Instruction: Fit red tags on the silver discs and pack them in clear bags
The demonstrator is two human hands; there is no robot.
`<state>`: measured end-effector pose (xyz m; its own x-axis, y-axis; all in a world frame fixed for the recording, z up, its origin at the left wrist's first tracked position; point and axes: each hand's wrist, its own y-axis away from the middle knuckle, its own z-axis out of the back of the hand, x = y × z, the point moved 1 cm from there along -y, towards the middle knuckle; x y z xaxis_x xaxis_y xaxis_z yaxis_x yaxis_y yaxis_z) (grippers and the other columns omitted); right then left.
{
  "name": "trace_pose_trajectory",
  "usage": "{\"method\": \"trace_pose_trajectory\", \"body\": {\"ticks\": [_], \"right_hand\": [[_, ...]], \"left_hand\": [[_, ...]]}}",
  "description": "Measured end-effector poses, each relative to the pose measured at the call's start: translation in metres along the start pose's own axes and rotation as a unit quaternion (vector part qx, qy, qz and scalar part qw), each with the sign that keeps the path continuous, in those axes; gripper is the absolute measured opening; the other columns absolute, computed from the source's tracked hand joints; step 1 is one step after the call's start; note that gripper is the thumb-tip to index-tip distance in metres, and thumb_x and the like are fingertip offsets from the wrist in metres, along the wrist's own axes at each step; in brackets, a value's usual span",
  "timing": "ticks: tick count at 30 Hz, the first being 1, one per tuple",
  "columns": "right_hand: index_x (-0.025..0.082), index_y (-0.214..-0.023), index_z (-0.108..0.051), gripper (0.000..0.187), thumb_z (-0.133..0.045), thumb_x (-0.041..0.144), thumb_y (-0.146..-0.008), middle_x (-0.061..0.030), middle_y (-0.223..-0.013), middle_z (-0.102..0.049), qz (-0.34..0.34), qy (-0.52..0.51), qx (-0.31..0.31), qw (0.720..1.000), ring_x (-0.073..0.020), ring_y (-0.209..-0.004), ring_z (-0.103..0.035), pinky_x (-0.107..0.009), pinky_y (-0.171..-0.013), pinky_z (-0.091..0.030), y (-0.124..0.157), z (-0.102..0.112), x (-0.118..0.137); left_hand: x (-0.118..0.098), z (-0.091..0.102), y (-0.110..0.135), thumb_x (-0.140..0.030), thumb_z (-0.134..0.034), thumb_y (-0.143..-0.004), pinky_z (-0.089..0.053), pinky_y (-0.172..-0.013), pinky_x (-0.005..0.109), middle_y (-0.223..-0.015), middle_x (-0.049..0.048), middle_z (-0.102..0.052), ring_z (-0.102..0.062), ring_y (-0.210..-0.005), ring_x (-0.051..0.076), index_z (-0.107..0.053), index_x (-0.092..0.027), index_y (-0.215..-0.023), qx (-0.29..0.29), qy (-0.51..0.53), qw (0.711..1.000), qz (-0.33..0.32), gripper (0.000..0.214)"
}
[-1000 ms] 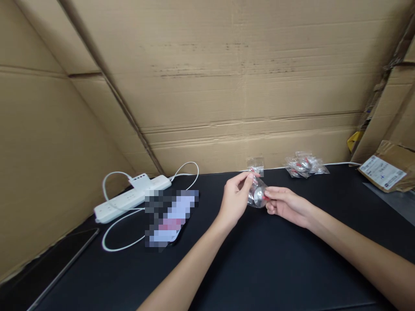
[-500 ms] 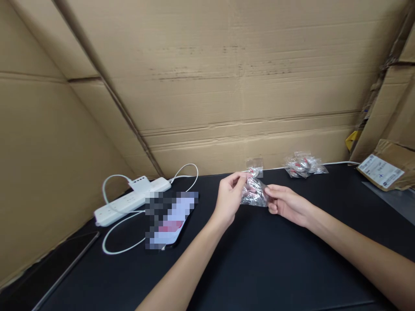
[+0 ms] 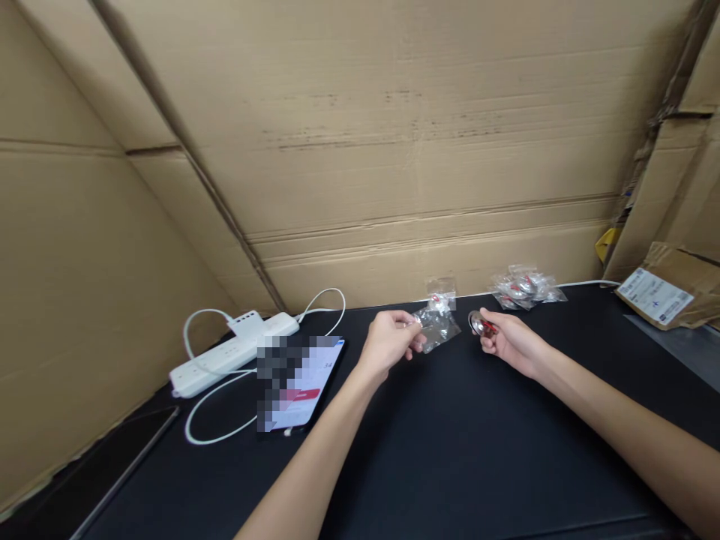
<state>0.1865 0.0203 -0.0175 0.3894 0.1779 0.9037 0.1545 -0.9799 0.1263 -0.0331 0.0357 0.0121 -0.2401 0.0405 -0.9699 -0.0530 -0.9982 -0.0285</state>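
My left hand point(image 3: 391, 343) pinches a small clear plastic bag point(image 3: 436, 328), which hangs crumpled just above the black table point(image 3: 450, 450). My right hand point(image 3: 509, 341) is closed on a small round silver part with a red bit point(image 3: 482, 323), held a short way right of the bag. Behind the two hands, one more small clear bag point(image 3: 442, 294) lies against the cardboard wall. A pile of several similar filled bags point(image 3: 523, 287) sits further right at the back.
A white power strip point(image 3: 233, 352) with looping white cables lies at the left, beside a phone point(image 3: 298, 381) lying face up. Cardboard walls point(image 3: 394, 150) close in the back and left. A cardboard parcel with a label point(image 3: 658, 294) sits at the far right. A dark flat slab point(image 3: 112, 465) lies at the front left.
The silver part was inside the bag held between both hands. Now my right hand holds it outside the bag, and the hands have moved apart, the bag staying with the left.
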Motion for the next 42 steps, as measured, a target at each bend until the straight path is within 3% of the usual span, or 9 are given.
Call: {"method": "trace_pose_trajectory", "body": {"ticks": [4, 12, 16, 19, 25, 29, 35, 39, 42], "right_hand": [[0.016, -0.074, -0.059, 0.017, -0.071, 0.027, -0.075, -0.0008, -0.065, -0.056, 0.001, 0.042, -0.015, 0.999, -0.0102, -0.051, -0.05, -0.024, -0.046, -0.033, 0.0, 0.001, 0.002], [0.015, -0.08, -0.063, 0.018, -0.073, 0.029, -0.074, -0.0018, -0.065, -0.059, 0.007, 0.075, -0.004, 0.997, -0.0108, -0.05, -0.051, -0.024, -0.046, -0.036, 0.0, -0.001, -0.001], [0.016, -0.08, -0.063, 0.017, -0.072, 0.029, -0.075, -0.0016, -0.064, -0.059, 0.009, 0.078, -0.002, 0.997, -0.0106, -0.05, -0.05, -0.024, -0.045, -0.036, 0.001, -0.002, -0.001], [0.015, -0.081, -0.063, 0.017, -0.07, 0.029, -0.077, -0.0023, -0.067, -0.06, 0.011, 0.074, -0.004, 0.997, -0.0105, -0.05, -0.051, -0.024, -0.046, -0.035, 0.002, -0.003, 0.0], [0.015, -0.083, -0.063, 0.016, -0.071, 0.027, -0.076, -0.0014, -0.066, -0.059, 0.016, 0.076, 0.012, 0.997, -0.0104, -0.051, -0.052, -0.024, -0.048, -0.037, 0.002, -0.003, -0.001], [0.015, -0.083, -0.063, 0.015, -0.07, 0.026, -0.076, -0.0018, -0.066, -0.059, 0.02, 0.082, 0.017, 0.996, -0.0107, -0.052, -0.053, -0.024, -0.048, -0.038, 0.001, -0.002, -0.002], [0.015, -0.083, -0.062, 0.015, -0.069, 0.027, -0.078, -0.0019, -0.066, -0.059, 0.019, 0.088, 0.014, 0.996, -0.0106, -0.051, -0.053, -0.024, -0.047, -0.037, -0.001, -0.001, -0.004], [0.014, -0.084, -0.062, 0.016, -0.068, 0.028, -0.079, -0.0021, -0.068, -0.059, 0.021, 0.096, 0.021, 0.995, -0.0104, -0.052, -0.053, -0.024, -0.048, -0.038, -0.002, 0.0, -0.006], [0.014, -0.086, -0.063, 0.018, -0.069, 0.029, -0.079, -0.0019, -0.067, -0.059, 0.027, 0.108, 0.036, 0.993, -0.0103, -0.052, -0.054, -0.024, -0.048, -0.038, -0.001, -0.002, -0.006]], "left_hand": [[0.009, 0.013, -0.004, -0.019, -0.064, -0.063, -0.037, -0.034, 0.022, -0.04, 0.0045, -0.061, -0.053, -0.03, 0.016, -0.056, -0.019, -0.048, -0.021, -0.193, 0.981, 0.019, 0.017], [0.003, 0.018, 0.006, -0.03, -0.068, -0.061, -0.042, -0.047, 0.032, -0.028, 0.0044, -0.047, -0.05, -0.031, 0.02, -0.046, -0.023, -0.033, 0.042, -0.314, 0.943, 0.098, 0.037], [-0.004, 0.023, 0.007, -0.04, -0.078, -0.055, -0.044, -0.065, 0.039, -0.042, 0.0082, -0.051, -0.065, -0.067, 0.035, -0.04, -0.023, -0.036, -0.12, -0.323, 0.939, 0.002, 0.046], [-0.009, 0.021, 0.01, -0.046, -0.07, -0.067, -0.042, -0.07, 0.041, -0.057, 0.011, -0.057, -0.063, -0.077, 0.037, -0.049, -0.021, -0.048, -0.195, -0.379, 0.901, -0.083, 0.037], [-0.009, -0.007, 0.019, -0.026, -0.052, -0.085, -0.043, -0.077, 0.037, -0.092, 0.0114, -0.062, -0.054, -0.092, 0.029, -0.063, -0.019, -0.091, -0.006, -0.494, 0.822, -0.282, 0.015], [0.0, -0.012, 0.022, -0.011, -0.046, -0.082, -0.041, -0.076, 0.036, -0.091, 0.0097, -0.059, -0.052, -0.086, 0.025, -0.061, -0.018, -0.087, 0.101, -0.5, 0.811, -0.285, 0.018], [0.001, -0.004, 0.018, -0.005, -0.047, -0.075, -0.042, -0.07, 0.032, -0.082, 0.0079, -0.057, -0.053, -0.081, 0.023, -0.055, -0.018, -0.076, 0.124, -0.497, 0.824, -0.24, 0.015], [-0.005, -0.007, 0.021, -0.01, -0.047, -0.081, -0.043, -0.071, 0.033, -0.081, 0.008, -0.059, -0.055, -0.081, 0.023, -0.055, -0.018, -0.076, 0.078, -0.517, 0.814, -0.252, 0.012], [-0.009, -0.015, 0.025, -0.019, -0.047, -0.088, -0.043, -0.071, 0.034, -0.08, 0.0071, -0.06, -0.056, -0.079, 0.022, -0.057, -0.018, -0.079, 0.038, -0.479, 0.835, -0.27, 0.013]]}}
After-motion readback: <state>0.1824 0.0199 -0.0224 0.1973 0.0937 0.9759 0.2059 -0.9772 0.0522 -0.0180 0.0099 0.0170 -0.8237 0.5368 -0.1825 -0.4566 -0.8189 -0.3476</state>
